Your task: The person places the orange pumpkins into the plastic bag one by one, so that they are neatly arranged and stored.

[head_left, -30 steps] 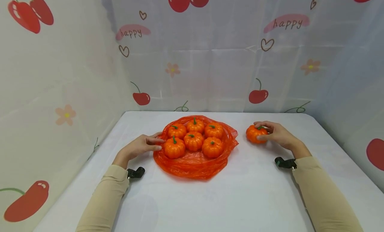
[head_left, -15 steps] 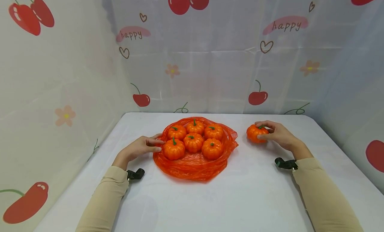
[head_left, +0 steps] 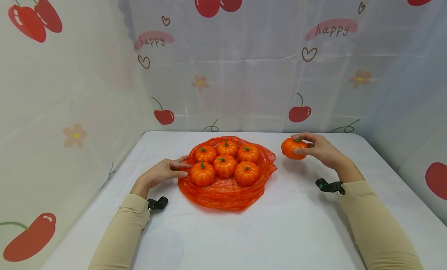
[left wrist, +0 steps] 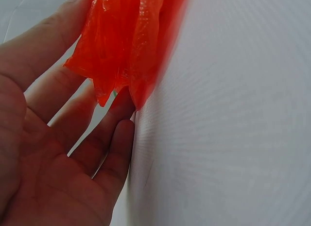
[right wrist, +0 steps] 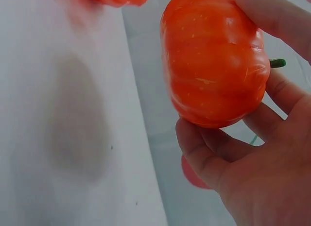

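In the head view, my right hand [head_left: 319, 149] grips a small orange toy pumpkin [head_left: 291, 149] with a green stem, raised over the table. The right wrist view shows this pumpkin [right wrist: 214, 60] between thumb and fingers, its shadow apart from it on the white surface. At centre left lies a thin red-orange plastic bag [head_left: 223, 196], spread wide with several similar pumpkins [head_left: 225, 165] inside. My left hand [head_left: 162, 173] holds the bag's left edge. In the left wrist view the crumpled bag [left wrist: 121, 36] hides some fingertips, with the thumb on its near side.
A white-covered table [head_left: 251, 239] carries everything. Printed curtains with cherries and flowers hang behind it [head_left: 244, 87] and along both sides. A small black device [head_left: 158, 203] sits at the left wrist, and another black device [head_left: 330, 186] at the right wrist.
My right hand has lifted the single pumpkin off the table and moved it slightly left, toward the bag. My left hand and the bag stay where they were.
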A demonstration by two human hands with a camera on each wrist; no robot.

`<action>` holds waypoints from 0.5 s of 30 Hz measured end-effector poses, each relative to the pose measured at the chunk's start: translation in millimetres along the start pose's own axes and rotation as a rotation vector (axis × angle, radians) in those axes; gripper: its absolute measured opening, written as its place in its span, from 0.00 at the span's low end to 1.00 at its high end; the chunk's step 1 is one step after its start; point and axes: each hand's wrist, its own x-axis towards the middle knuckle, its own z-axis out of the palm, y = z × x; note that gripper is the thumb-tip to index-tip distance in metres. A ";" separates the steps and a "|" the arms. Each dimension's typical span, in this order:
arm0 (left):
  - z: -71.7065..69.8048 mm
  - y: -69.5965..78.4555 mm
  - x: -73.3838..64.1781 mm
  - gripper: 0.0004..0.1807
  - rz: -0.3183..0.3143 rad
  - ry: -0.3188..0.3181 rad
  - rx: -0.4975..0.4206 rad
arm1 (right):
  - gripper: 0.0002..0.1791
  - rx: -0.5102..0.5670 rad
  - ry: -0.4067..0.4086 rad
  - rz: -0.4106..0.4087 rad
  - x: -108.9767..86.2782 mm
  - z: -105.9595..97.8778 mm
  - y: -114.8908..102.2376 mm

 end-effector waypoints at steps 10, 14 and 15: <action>0.2 -1.2 -0.5 0.27 -0.006 0.005 0.003 | 0.29 0.013 -0.027 -0.081 -1.0 10.5 -24.3; 1.0 0.0 0.2 0.26 -0.010 0.011 -0.009 | 0.28 0.002 -0.028 -0.094 -1.1 16.4 -36.3; 1.2 0.3 0.6 0.27 -0.009 0.010 -0.011 | 0.28 -0.002 -0.026 -0.094 -1.3 18.3 -40.4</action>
